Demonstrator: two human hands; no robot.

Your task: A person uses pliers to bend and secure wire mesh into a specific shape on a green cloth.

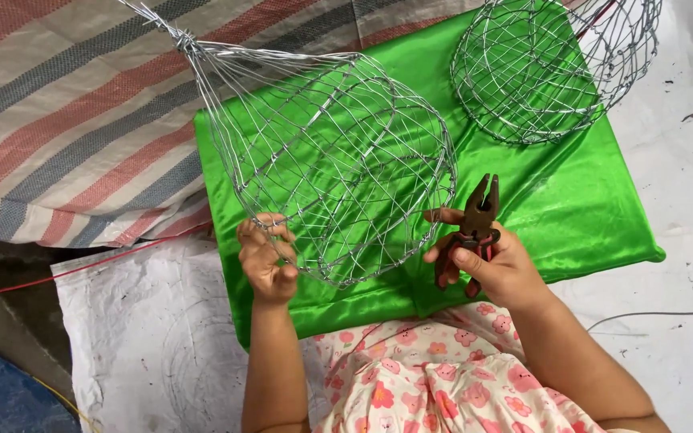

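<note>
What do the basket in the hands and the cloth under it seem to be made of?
Basket: thin bare metal wire, silvery and shiny, twisted at the joins; probably steel. Cloth: bright green, satin-like fabric, judging by its glossy sheen and soft folds.

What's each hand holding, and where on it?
Left hand pinches the rim of the silver wire mesh basket. Right hand has its grip on the handles of the rusty dark pliers.

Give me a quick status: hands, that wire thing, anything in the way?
Left hand grips wire basket rim. Right hand holds pliers. Second basket lies apart, clear.
</note>
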